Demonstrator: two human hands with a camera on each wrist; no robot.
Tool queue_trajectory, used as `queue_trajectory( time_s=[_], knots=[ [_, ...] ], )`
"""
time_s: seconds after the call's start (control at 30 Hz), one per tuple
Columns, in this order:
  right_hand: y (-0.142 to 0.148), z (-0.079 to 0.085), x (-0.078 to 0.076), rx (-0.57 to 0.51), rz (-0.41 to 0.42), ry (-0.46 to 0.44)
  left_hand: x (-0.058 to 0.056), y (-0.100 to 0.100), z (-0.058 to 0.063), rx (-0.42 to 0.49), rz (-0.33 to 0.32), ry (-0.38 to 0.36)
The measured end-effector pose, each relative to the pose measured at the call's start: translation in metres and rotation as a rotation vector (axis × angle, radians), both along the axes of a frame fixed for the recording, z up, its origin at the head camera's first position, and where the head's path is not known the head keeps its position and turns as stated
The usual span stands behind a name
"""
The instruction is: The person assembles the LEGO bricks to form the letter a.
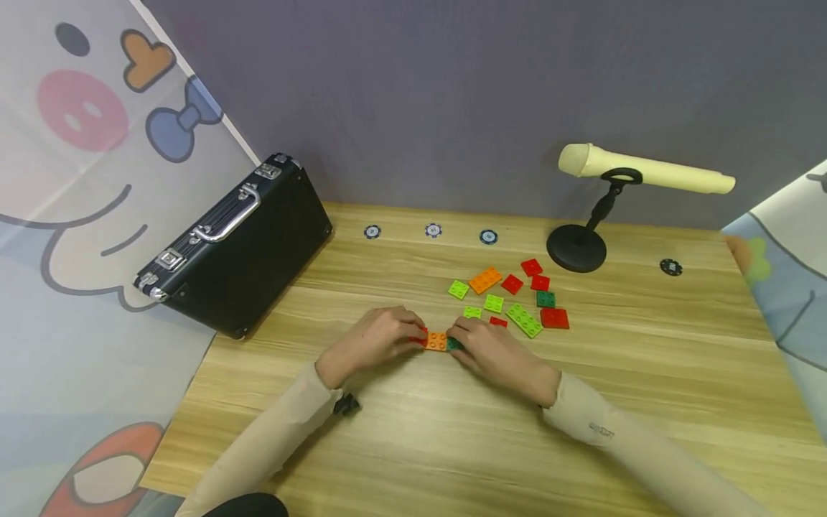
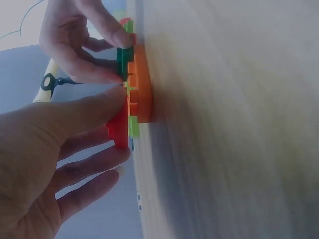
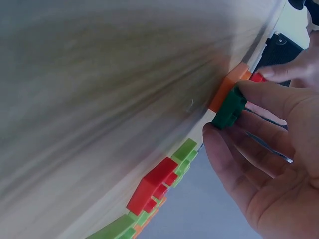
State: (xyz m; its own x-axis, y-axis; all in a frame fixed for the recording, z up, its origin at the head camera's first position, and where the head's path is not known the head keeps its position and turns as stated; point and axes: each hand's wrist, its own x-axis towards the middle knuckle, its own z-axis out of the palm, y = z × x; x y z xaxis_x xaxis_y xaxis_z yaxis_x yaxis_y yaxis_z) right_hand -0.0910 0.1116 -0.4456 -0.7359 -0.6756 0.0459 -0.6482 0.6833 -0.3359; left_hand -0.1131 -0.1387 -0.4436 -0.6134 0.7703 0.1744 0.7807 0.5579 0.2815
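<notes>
Grips pinch: left hand (image 1: 377, 335) red studded plastic brick (image 2: 118, 127), right hand (image 1: 497, 353) dark-green plastic brick (image 3: 229, 108), at opposite ends of oblong orange plastic brick (image 1: 436, 341), likely for stud alignment.

We take this for a small partitioned corner, laid out like a play area or staged booth; whether it sits in a home or a studio, we cannot tell. Behind the wood-grain table (image 1: 685, 352) we see a plain greyish panel (image 1: 420, 108), and cartoon-printed coverings flank the table on its left (image 1: 97, 179) and right (image 1: 797, 316). On the table we find toy bricks (image 1: 524, 320) and poker-style chips (image 1: 433, 230), with a black case (image 1: 258, 266) at its left end and a pale microphone-shaped piece (image 1: 672, 174) on a black stand (image 1: 577, 250) toward its back right.
</notes>
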Motion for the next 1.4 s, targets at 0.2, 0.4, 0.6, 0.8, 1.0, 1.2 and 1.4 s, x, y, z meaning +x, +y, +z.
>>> queue_trajectory(
  time_s=[0.2,0.4,0.6,0.8,1.0,1.2,1.4],
  knots=[
    [0.003,0.001,-0.001,0.0,0.01,0.006,0.005,0.001,-0.005,0.012,0.007,-0.002],
    [0.004,-0.001,-0.001,-0.008,0.024,0.028,0.007,0.005,-0.008,0.025,0.018,0.028],
    [0.003,-0.001,-0.003,-0.017,0.027,0.036,0.008,0.006,-0.007,0.026,0.046,0.029],
    [0.004,-0.002,-0.002,-0.025,0.02,0.03,0.008,0.009,-0.007,0.021,0.073,0.025],
    [0.004,-0.002,-0.001,-0.011,0.021,0.04,0.007,0.011,-0.008,0.013,0.08,0.014],
    [0.004,-0.003,-0.001,0.004,0.03,0.079,0.007,0.013,-0.008,0.003,0.105,-0.008],
    [0.004,-0.004,0.001,0.014,0.037,0.084,0.01,0.015,-0.006,-0.018,0.127,-0.018]
  ],
)
